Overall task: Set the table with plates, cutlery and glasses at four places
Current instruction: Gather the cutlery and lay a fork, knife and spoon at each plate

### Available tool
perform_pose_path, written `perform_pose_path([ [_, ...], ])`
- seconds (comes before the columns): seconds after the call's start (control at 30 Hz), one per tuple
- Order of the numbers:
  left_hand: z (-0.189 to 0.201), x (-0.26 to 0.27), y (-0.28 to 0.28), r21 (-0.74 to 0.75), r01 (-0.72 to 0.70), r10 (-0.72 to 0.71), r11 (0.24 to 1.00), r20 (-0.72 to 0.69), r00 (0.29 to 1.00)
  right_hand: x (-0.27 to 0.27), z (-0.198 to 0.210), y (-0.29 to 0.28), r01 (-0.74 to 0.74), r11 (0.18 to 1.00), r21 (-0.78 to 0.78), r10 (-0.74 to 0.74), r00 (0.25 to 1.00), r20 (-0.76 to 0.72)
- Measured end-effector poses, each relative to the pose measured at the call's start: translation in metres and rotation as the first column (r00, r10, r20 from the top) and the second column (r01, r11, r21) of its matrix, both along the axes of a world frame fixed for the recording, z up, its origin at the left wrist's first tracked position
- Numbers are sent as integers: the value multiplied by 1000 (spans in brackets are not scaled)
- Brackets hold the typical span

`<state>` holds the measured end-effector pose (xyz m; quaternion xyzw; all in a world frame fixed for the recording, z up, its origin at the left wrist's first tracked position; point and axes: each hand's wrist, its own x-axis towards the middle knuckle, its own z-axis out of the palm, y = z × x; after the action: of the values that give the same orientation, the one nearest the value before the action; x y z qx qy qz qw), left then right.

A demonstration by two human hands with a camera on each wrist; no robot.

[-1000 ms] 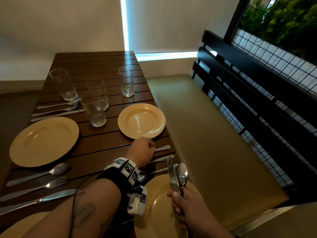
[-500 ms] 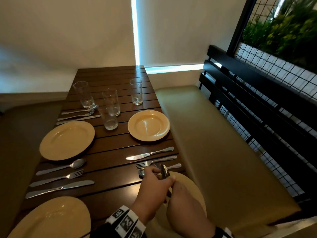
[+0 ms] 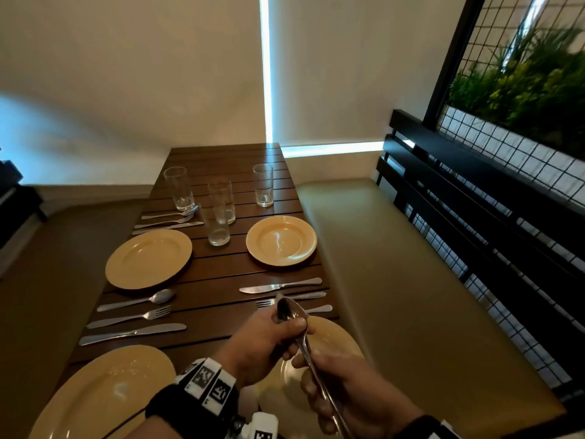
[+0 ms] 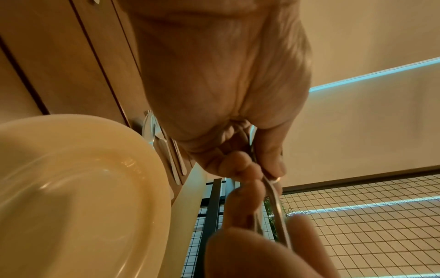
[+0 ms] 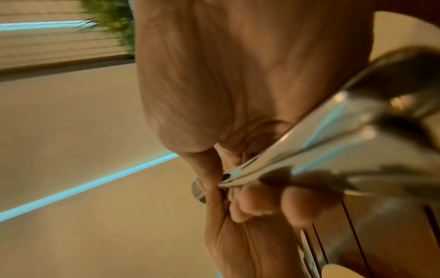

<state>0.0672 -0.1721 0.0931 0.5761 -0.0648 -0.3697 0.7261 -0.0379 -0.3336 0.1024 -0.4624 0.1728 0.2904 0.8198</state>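
Observation:
Both hands hold one bundle of cutlery over the near right plate (image 3: 338,335). My right hand (image 3: 319,378) grips the handles (image 5: 333,143) low down. My left hand (image 3: 285,327) pinches the upper end, thumb just under the spoon bowl (image 3: 289,310); the pinch (image 4: 269,178) also shows in the left wrist view. At least one more piece lies behind the spoon, its kind unclear. Yellow plates sit at the near left (image 3: 104,394), far left (image 3: 148,258) and far right (image 3: 281,240). A knife (image 3: 278,286), a fork (image 3: 297,296) and a spoon handle (image 3: 321,309) lie between the two right plates.
Several glasses stand at the far end, at the left (image 3: 179,188), middle (image 3: 218,229) and right (image 3: 263,184). Cutlery sets lie beyond the far left plate (image 3: 167,218) and between the two left plates (image 3: 133,316). A padded bench (image 3: 395,280) with a black slatted back runs along the table's right edge.
My left hand left the cutlery laid by the far right plate, drew back and took hold of the top of the bundle in my right hand. The view has risen.

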Motion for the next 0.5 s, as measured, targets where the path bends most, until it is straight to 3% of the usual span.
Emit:
perform_pose_path([
  [0.1,7,0,-3,11,10,-10,1000,7,1000,-3,-1,4,32,997,63,-35,999,38],
  [0.23,12,0,-4,117,-69,61,991,74,995,3,-3,5,88,981,-174,-74,993,89],
  [0.3,13,1,-3,283,-164,91,945,254,963,9,-3,5,65,956,-287,-32,993,117],
  [0.33,11,1,-2,386,-253,63,887,443,894,13,-4,2,38,936,-350,5,993,120],
  [0.37,11,1,2,442,-372,-7,816,652,758,17,-1,2,10,915,-402,42,992,120],
  [0.4,10,1,6,420,-469,-104,777,820,562,20,3,3,-23,904,-427,81,990,116],
  [0.43,9,2,11,386,-489,-217,782,904,368,26,0,3,-47,898,-437,113,986,126],
  [0.5,5,4,20,393,-417,-392,819,915,92,37,-6,-1,-64,883,-465,123,988,98],
])
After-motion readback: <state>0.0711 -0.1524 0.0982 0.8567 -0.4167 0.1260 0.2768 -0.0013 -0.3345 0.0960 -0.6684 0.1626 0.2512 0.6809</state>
